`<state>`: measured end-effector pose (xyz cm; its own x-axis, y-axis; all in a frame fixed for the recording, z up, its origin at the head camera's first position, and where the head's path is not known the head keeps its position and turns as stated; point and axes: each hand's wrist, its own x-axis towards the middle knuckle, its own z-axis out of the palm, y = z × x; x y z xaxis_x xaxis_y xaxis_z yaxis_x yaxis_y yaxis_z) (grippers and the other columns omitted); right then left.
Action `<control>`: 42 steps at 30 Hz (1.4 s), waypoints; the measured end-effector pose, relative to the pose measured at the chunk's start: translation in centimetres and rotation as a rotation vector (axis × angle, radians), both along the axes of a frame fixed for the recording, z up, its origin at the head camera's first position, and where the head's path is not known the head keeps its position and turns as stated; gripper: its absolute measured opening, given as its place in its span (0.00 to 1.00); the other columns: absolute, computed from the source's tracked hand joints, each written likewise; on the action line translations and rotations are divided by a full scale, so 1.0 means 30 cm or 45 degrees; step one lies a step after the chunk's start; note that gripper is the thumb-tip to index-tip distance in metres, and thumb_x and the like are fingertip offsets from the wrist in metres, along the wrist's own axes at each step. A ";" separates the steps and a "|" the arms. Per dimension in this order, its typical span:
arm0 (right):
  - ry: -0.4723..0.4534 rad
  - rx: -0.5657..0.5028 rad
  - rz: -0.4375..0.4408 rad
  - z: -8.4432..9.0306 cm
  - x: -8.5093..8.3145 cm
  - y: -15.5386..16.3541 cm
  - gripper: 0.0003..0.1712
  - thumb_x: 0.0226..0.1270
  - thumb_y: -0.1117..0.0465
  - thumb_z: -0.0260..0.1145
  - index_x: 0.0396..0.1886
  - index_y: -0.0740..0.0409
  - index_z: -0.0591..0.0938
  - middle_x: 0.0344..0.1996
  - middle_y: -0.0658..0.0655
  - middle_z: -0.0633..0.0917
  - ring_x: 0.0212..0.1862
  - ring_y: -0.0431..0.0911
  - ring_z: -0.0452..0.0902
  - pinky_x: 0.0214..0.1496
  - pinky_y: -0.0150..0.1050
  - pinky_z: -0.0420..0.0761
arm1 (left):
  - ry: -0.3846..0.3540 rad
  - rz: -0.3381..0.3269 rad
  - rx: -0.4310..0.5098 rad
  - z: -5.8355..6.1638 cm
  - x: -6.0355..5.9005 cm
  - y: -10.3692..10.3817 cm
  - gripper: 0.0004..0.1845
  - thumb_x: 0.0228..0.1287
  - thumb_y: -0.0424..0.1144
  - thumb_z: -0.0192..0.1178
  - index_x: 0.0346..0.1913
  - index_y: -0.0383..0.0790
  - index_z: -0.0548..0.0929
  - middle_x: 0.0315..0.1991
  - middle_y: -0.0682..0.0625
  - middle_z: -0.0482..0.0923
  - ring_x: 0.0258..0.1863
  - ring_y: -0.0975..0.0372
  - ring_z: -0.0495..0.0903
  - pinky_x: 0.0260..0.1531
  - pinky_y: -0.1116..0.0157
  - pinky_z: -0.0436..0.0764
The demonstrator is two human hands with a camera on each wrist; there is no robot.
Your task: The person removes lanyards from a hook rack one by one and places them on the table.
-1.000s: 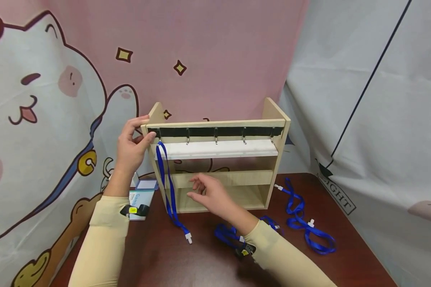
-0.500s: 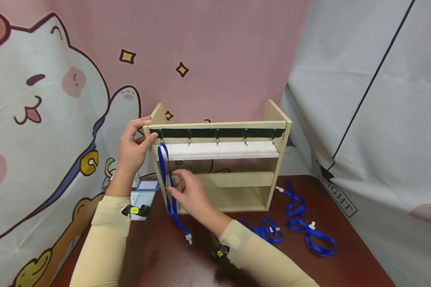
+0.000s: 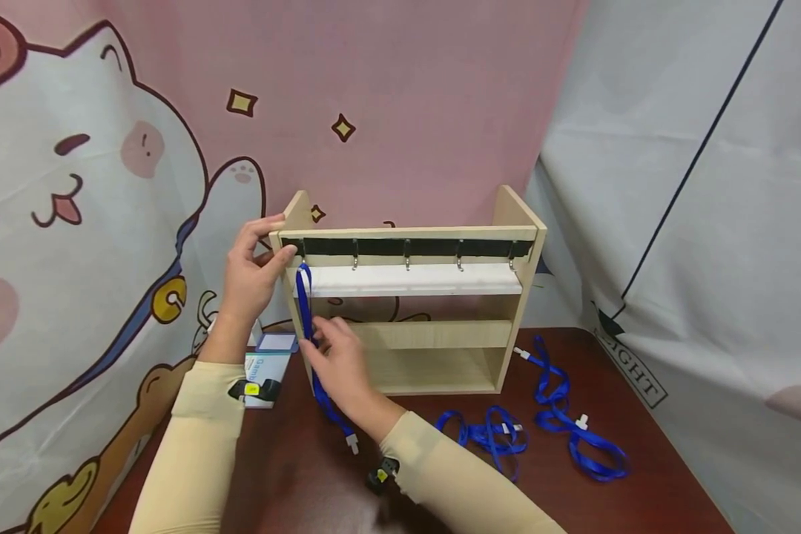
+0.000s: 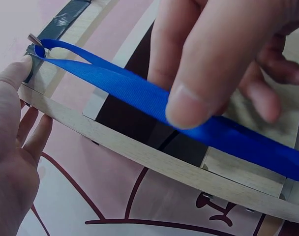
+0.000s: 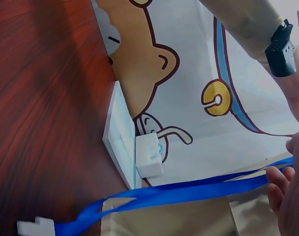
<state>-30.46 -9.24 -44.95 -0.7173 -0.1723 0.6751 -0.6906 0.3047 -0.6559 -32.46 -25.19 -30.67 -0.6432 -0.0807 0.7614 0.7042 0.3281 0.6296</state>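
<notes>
A small wooden shelf (image 3: 440, 335) stands on the table, with a row of metal hooks (image 3: 408, 261) on a black strip along its upper front. From the leftmost hook hangs a blue lanyard (image 3: 303, 297), its white clip (image 3: 352, 443) lying on the tabletop. My left hand (image 3: 248, 273) grips the shelf's upper left corner, thumb on the front beside that hook. Lower down, my right hand (image 3: 339, 371) pinches the lanyard between thumb and fingers. The left wrist view shows the thumb (image 4: 189, 105) on the blue strap (image 4: 125, 91), which runs taut from the hook.
Two more blue lanyards lie on the dark red table, one (image 3: 494, 434) in front of the shelf and one (image 3: 557, 393) to its right. A light blue box (image 3: 270, 367) sits left of the shelf. Printed cloth (image 3: 434, 111) hangs behind.
My right hand has moved left to the hanging lanyard and taken hold of it, bringing its two strands together. The left hand stays at the shelf's corner.
</notes>
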 end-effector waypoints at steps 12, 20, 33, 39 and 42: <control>-0.024 -0.153 -0.090 -0.013 -0.023 -0.055 0.09 0.72 0.61 0.80 0.49 0.56 0.93 0.35 0.48 0.86 0.34 0.35 0.83 0.36 0.26 0.84 | -0.004 0.024 -0.018 -0.011 -0.011 -0.005 0.20 0.76 0.27 0.69 0.67 0.31 0.81 0.73 0.44 0.77 0.68 0.59 0.76 0.61 0.71 0.83; -0.074 -0.245 -0.098 -0.017 -0.028 -0.083 0.03 0.71 0.63 0.79 0.35 0.55 0.94 0.30 0.45 0.86 0.31 0.33 0.81 0.34 0.27 0.82 | -0.010 0.013 -0.013 -0.007 0.001 0.000 0.20 0.77 0.27 0.69 0.67 0.29 0.81 0.73 0.43 0.77 0.68 0.59 0.76 0.61 0.71 0.84; -0.102 -0.309 -0.066 0.026 -0.020 -0.069 0.04 0.71 0.65 0.77 0.33 0.57 0.94 0.31 0.46 0.85 0.32 0.35 0.81 0.33 0.28 0.83 | 0.009 0.039 -0.026 -0.044 -0.077 -0.039 0.21 0.76 0.26 0.69 0.68 0.34 0.82 0.74 0.46 0.78 0.68 0.59 0.76 0.60 0.70 0.85; -0.052 -0.328 -0.021 0.077 -0.004 -0.050 0.04 0.71 0.66 0.77 0.33 0.57 0.93 0.31 0.47 0.84 0.32 0.35 0.81 0.32 0.29 0.83 | 0.030 0.031 -0.027 -0.046 -0.085 -0.043 0.21 0.75 0.25 0.70 0.67 0.33 0.83 0.73 0.45 0.78 0.67 0.60 0.77 0.58 0.71 0.85; -0.022 -0.317 -0.014 0.103 -0.001 -0.039 0.05 0.72 0.66 0.78 0.33 0.57 0.93 0.31 0.47 0.84 0.31 0.35 0.80 0.32 0.29 0.82 | 0.031 0.030 -0.025 -0.040 -0.073 -0.039 0.21 0.75 0.25 0.69 0.67 0.32 0.83 0.73 0.44 0.78 0.66 0.60 0.77 0.58 0.72 0.85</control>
